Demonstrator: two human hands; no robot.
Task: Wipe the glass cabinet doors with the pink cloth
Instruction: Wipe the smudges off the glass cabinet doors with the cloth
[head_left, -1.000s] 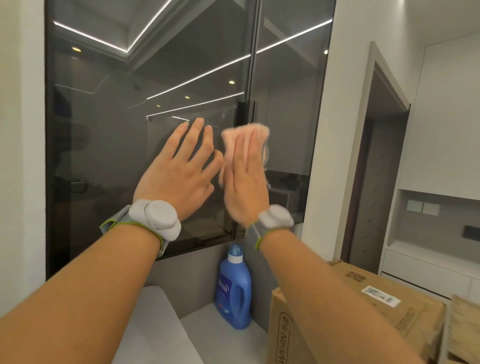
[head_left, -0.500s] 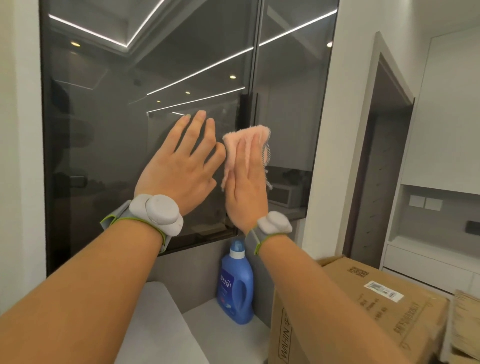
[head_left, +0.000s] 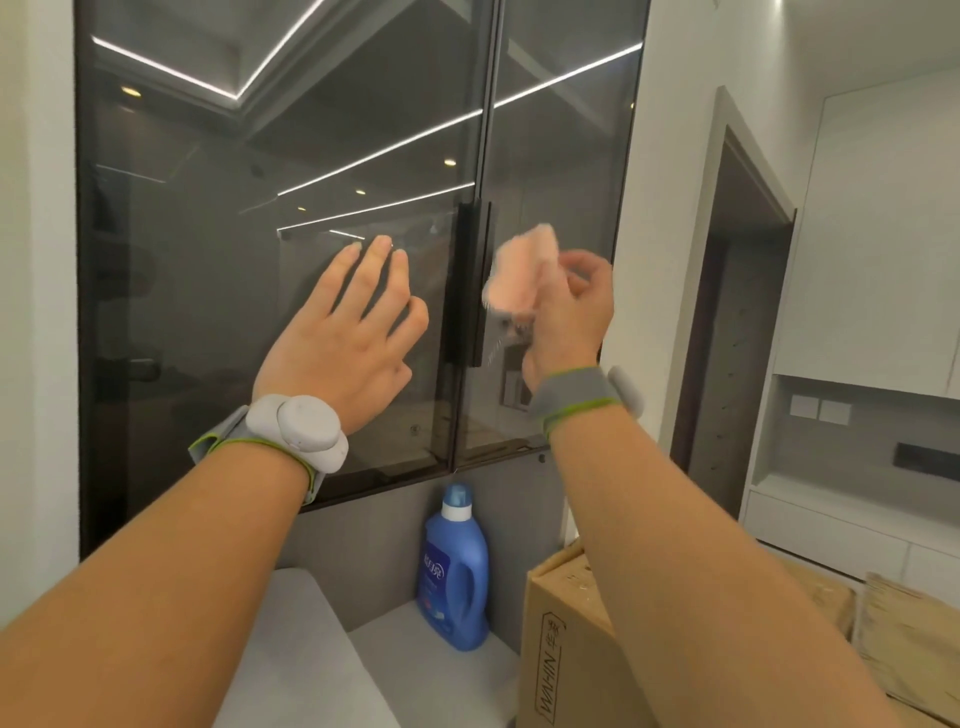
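Two dark glass cabinet doors fill the wall ahead: the left door (head_left: 260, 208) and the right door (head_left: 561, 156), meeting at black vertical handles (head_left: 472, 286). My left hand (head_left: 343, 338) lies flat on the left door with fingers spread, close to the handles. My right hand (head_left: 569, 312) holds the bunched pink cloth (head_left: 519, 275) in front of the right door, just right of the handles. The cloth is blurred and the hand is turned sideways, so I cannot tell if the cloth touches the glass.
A blue detergent bottle (head_left: 456, 571) stands on the grey ledge (head_left: 431, 670) under the doors. An open cardboard box (head_left: 571, 649) sits at the lower right. A doorway (head_left: 727, 338) and white cabinets (head_left: 878, 260) are to the right.
My right hand went from a flat palm pressing the cloth near the handles to a sideways grip on the bunched cloth, shifted right. My left hand stayed flat on the glass.
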